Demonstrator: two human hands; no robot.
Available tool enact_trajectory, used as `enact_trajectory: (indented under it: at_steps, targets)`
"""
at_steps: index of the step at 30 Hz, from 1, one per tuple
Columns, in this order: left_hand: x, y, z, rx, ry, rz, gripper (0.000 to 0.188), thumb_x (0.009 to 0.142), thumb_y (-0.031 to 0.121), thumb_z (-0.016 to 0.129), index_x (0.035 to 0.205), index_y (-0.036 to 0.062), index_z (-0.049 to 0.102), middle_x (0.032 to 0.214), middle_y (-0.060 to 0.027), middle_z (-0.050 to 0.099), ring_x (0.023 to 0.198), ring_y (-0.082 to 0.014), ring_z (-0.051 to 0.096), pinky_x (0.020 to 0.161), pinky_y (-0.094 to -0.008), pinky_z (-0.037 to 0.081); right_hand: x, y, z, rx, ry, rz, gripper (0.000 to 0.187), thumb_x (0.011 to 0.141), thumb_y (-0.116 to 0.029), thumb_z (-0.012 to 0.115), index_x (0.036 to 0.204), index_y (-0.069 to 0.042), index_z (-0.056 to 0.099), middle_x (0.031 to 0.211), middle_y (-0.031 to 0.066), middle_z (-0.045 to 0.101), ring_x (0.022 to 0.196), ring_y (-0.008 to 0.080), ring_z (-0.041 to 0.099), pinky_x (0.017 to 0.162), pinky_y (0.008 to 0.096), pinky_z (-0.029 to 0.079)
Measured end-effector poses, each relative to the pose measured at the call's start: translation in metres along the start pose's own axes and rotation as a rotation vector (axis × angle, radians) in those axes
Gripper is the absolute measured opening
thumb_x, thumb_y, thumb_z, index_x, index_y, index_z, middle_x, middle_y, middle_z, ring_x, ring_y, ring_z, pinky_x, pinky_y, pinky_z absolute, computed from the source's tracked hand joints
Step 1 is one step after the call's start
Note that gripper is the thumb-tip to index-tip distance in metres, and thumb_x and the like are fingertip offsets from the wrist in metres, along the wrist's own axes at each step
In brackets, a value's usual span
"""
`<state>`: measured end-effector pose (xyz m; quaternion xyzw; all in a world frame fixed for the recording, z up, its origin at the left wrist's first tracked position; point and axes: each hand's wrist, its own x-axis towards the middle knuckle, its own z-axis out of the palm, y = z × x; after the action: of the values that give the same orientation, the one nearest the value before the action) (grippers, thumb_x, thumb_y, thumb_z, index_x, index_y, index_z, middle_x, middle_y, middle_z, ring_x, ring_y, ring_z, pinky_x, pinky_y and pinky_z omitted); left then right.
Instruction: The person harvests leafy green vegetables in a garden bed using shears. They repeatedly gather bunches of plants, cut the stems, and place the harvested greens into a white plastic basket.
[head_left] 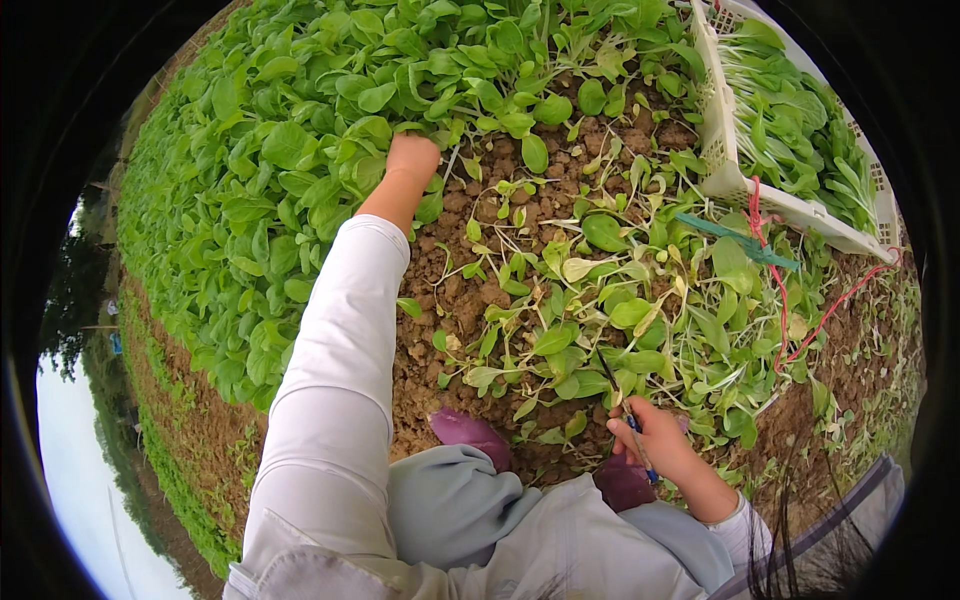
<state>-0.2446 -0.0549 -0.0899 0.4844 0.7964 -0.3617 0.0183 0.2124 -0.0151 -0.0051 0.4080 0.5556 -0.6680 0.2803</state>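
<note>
My left hand (413, 160) reaches forward to the edge of a dense stand of leafy greens (285, 150). Its fingers are curled in among the plants and the fingertips are hidden by leaves. A pale stem shows just beside it. My right hand (660, 440) is low and near my knees, closed around a slim knife (638, 436) with a blue handle. The thin dark blade points away from me, over loose leaves. Those loose and yellowing leaves (630, 315) lie scattered on the brown soil (462, 215) between my hands.
A white plastic crate (722, 130) at the far right holds several rows of picked greens (790, 120). Red string (780, 300) hangs from its near side, beside a green strap (735, 240). Purple shoes (470, 437) show below my knees. A grassy strip runs along the left.
</note>
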Motion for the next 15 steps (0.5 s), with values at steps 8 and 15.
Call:
enact_trajectory:
  at_steps: [8, 15]
  targets:
    - [-0.036, -0.013, -0.038, -0.085, 0.004, -0.066, 0.009, 0.07, 0.009, 0.056, 0.072, 0.0114, 0.065, 0.076, -0.0059, 0.064, 0.078, -0.0226, 0.06, 0.078, -0.0352, 0.035, -0.002, -0.002, -0.001, 0.009, 0.01, -0.039, 0.026, 0.084, -0.025, 0.056, 0.099, -0.005, 0.049, 0.063, 0.0038, 0.056, 0.048, 0.0089, 0.05, 0.045, 0.022, 0.042]
    - [-0.119, -0.011, -0.115, -1.094, -0.205, -0.058, 0.024, 0.067, 0.018, 0.07, 0.083, 0.0018, 0.063, 0.07, -0.0052, 0.06, 0.061, -0.0153, 0.054, 0.061, -0.0252, 0.042, -0.005, -0.006, -0.003, -0.03, -0.041, -0.228, 0.036, 0.084, -0.038, 0.052, 0.098, -0.006, 0.049, 0.061, 0.006, 0.056, 0.05, 0.0149, 0.053, 0.05, 0.0278, 0.043]
